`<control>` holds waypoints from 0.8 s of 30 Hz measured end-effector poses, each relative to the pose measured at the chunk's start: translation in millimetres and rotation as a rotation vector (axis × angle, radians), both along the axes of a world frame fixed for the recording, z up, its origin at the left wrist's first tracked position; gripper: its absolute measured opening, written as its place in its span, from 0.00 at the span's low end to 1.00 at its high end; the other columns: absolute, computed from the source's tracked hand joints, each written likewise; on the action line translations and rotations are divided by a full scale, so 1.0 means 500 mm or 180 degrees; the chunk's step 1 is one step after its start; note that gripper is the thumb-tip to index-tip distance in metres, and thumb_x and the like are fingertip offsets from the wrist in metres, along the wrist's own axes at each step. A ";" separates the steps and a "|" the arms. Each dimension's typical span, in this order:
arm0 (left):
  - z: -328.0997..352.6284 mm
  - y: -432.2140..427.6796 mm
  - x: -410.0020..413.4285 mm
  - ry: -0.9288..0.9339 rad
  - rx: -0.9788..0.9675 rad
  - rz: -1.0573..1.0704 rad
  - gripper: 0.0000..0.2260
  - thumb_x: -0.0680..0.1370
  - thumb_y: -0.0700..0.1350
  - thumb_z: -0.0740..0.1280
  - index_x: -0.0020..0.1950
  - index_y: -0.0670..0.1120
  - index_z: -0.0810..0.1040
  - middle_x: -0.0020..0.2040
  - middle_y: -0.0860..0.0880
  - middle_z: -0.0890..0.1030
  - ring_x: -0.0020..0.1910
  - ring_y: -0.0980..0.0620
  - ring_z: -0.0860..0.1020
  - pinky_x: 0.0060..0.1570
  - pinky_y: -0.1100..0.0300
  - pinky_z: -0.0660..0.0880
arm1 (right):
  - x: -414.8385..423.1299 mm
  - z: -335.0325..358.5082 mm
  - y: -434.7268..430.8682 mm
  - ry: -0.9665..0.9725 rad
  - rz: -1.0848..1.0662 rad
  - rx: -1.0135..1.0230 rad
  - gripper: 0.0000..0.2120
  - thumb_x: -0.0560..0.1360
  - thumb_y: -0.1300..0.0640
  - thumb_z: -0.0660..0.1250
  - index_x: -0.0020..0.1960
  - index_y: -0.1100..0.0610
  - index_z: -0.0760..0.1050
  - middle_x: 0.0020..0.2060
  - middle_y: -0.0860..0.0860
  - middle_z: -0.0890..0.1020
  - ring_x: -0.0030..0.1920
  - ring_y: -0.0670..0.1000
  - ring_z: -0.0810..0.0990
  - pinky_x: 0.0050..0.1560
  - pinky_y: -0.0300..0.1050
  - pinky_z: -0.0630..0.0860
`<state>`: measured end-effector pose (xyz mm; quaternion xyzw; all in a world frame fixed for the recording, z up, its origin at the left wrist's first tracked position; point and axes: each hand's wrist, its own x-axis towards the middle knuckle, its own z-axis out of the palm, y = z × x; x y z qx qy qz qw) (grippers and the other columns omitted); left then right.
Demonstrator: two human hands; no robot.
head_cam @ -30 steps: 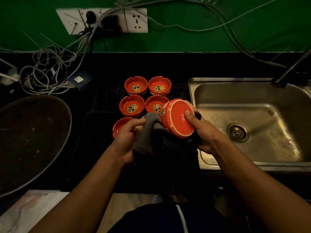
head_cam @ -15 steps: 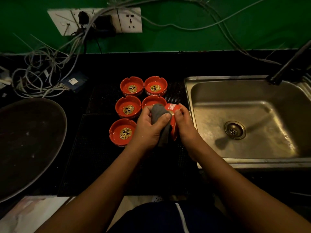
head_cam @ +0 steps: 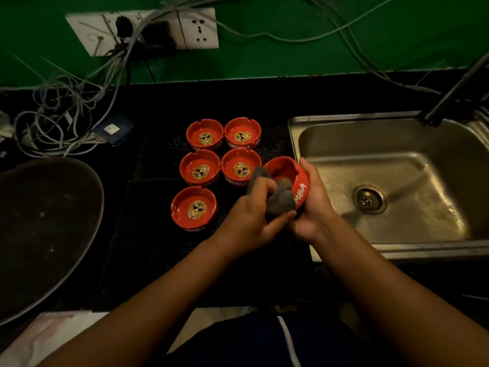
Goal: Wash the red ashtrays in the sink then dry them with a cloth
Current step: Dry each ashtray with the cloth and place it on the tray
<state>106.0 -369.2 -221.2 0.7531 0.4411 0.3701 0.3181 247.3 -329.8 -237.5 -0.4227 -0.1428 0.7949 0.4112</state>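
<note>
My right hand (head_cam: 313, 205) grips a red ashtray (head_cam: 289, 172), tilted with its hollow facing left, just left of the steel sink (head_cam: 391, 165). My left hand (head_cam: 251, 221) presses a grey cloth (head_cam: 280, 201) into the ashtray's hollow and over its near rim. Several more red ashtrays with gold lion emblems stand upright on the black mat (head_cam: 158, 247), the nearest one (head_cam: 194, 206) to the left of my left hand. The cloth hides the emblem of the held ashtray.
A large dark round tray (head_cam: 39, 229) lies at the left. Tangled cables (head_cam: 60, 120) and a wall socket panel (head_cam: 143, 30) sit behind. A dark tap (head_cam: 455, 88) leans over the sink's far right corner. The drain (head_cam: 369, 198) is uncovered.
The ashtray has turned from bottom-up toward me to hollow facing left. My left hand with the cloth has gone from its outside into its hollow. My view shifted slightly.
</note>
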 end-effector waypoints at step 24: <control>0.022 0.006 0.006 -0.1068 -0.0752 0.0882 0.14 0.76 0.40 0.68 0.49 0.55 0.64 0.43 0.55 0.73 0.34 0.64 0.77 0.31 0.67 0.74 | -0.063 0.002 -0.035 -0.0314 -0.0053 0.0149 0.36 0.69 0.31 0.64 0.67 0.56 0.73 0.58 0.59 0.81 0.54 0.56 0.83 0.55 0.53 0.79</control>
